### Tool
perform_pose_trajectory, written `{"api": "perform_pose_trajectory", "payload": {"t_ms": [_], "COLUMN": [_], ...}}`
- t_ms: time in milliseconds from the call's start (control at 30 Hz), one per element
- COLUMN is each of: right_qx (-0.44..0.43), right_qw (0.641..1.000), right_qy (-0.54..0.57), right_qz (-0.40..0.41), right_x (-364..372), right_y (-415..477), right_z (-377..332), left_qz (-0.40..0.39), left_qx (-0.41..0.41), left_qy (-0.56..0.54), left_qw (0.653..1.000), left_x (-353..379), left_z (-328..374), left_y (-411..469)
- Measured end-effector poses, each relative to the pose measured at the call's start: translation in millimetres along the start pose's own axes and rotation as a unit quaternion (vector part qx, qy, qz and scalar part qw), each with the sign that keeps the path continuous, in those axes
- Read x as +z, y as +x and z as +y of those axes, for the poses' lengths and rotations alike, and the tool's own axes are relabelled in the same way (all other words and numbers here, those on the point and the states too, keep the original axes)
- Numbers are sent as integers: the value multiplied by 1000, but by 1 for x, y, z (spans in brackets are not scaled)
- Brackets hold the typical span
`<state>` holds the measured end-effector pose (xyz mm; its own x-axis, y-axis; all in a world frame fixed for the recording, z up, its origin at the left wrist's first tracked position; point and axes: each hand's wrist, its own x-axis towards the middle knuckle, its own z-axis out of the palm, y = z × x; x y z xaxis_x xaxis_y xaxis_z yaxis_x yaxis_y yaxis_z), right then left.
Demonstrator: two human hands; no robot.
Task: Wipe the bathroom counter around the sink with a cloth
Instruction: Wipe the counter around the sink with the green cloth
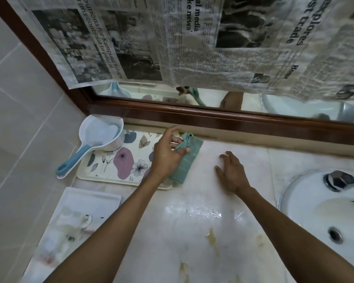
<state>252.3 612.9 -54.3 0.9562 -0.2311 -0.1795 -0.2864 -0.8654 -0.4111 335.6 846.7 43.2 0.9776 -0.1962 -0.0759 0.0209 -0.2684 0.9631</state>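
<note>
A folded green cloth (189,158) lies on the pale marble counter (192,231) near the back edge, by the mirror frame. My left hand (167,155) grips its left side, fingers curled over the fold. My right hand (232,173) rests flat on the counter to the right of the cloth, fingers spread, holding nothing. The white sink (307,213) sits at the right with a chrome tap (339,178). Wet streaks and yellowish stains mark the counter in front of my arms.
A floral tray (110,160) lies left of the cloth, with a white and blue water scoop (99,134) on its far corner. A white container (76,217) stands at the near left. Newspaper (192,41) covers the wood-framed mirror (213,117) behind.
</note>
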Motion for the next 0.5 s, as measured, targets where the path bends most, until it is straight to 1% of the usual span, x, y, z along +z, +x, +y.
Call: {"api": "perform_pose_trajectory", "payload": {"t_ms": [67, 133, 200, 233, 300, 367, 433, 467, 500], "right_qx": [6, 13, 13, 12, 11, 18, 25, 26, 23], "right_qw": [1000, 1000, 1000, 1000, 1000, 999, 999, 999, 999], "right_qy": [-8, -12, -18, -20, -22, -27, -33, -35, -42], "right_qz": [5, 8, 8, 8, 9, 5, 8, 12, 19], "right_x": [-9, -15, -20, -22, -26, -29, -32, -34, -36], "right_y": [-2, -4, -8, -10, -14, -17, -19, -20, -21], "right_z": [19, 38, 55, 64, 79, 94, 108, 115, 122], "left_qz": [-17, -28, -30, -27, -25, -26, -57, -87, -117], "left_qx": [-6, -19, -44, -52, -29, 39, 113, 126, 122], "left_qy": [-30, -23, 26, 78, 229, 340, 398, 420, 440], "left_qw": [999, 999, 998, 995, 973, 939, 909, 895, 882], "left_x": [21, 44, 62, 70, 80, 90, 104, 111, 116], "left_z": [5, 0, -14, -24, -47, -63, -79, -85, -92], "left_y": [0, 3, 8, 10, 12, 5, -5, -11, -15]}}
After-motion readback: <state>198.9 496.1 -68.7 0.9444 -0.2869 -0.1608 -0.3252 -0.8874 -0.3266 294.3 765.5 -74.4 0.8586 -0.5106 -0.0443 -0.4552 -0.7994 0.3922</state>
